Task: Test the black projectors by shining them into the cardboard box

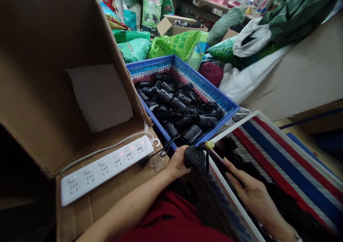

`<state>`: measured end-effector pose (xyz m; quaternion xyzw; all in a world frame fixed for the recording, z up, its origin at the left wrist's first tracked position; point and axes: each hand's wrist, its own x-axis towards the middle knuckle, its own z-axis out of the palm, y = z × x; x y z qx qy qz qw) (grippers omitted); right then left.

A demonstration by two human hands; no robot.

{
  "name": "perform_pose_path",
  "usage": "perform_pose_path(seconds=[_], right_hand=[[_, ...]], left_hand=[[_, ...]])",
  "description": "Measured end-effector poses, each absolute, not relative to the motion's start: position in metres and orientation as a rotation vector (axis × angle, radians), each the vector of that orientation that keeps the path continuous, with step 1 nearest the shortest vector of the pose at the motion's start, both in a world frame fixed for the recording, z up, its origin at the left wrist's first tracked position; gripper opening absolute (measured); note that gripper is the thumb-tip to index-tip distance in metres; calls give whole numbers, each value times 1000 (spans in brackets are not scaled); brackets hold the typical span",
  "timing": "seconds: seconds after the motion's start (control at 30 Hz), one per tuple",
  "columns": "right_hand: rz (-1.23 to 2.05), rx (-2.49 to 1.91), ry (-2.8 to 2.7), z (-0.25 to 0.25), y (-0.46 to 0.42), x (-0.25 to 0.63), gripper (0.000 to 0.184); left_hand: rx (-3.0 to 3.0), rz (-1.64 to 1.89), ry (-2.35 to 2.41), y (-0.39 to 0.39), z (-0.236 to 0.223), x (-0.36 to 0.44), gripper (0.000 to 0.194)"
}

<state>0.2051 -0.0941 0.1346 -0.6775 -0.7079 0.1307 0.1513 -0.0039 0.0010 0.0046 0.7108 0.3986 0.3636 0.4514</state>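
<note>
My left hand is wrapped round a black cylindrical device with a perforated grille on its end. A small yellow-green knob shows beside the device; I cannot tell whether it is attached. From near my left hand a black cord with a plug lies by the white power strip. My right hand is over the white-rimmed bin, its fingers stretched out and apart, with no object visible in them. Dark items inside that bin are partly hidden by the hand.
A blue basket full of similar black devices stands ahead. On the left, an open cardboard box holds a white sheet. Green sacks and a small carton lie behind the basket.
</note>
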Motion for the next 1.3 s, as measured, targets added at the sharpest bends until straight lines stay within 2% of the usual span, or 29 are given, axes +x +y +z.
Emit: perform_pose_path(seconds=[0.3, 0.5, 0.67, 0.8, 1.1, 1.3], right_hand=[[481, -1725, -2266, 157, -125, 212, 47], [564, -1875, -2293, 151, -122, 210, 45], [530, -1827, -2300, 155, -120, 212, 45], [632, -1878, -2266, 155, -117, 210, 43], [653, -2155, -1589, 147, -93, 223, 45], [879, -1996, -1532, 148, -56, 203, 35]], left_hand=[[1747, 921, 986, 1, 1, -2, 77], [1731, 926, 991, 1, -1, -1, 77], [1689, 914, 984, 1, 0, -1, 78], [1631, 891, 974, 2, 5, -3, 76], [1358, 840, 1025, 1, 37, -10, 88], [1264, 768, 783, 14, 75, -32, 97]])
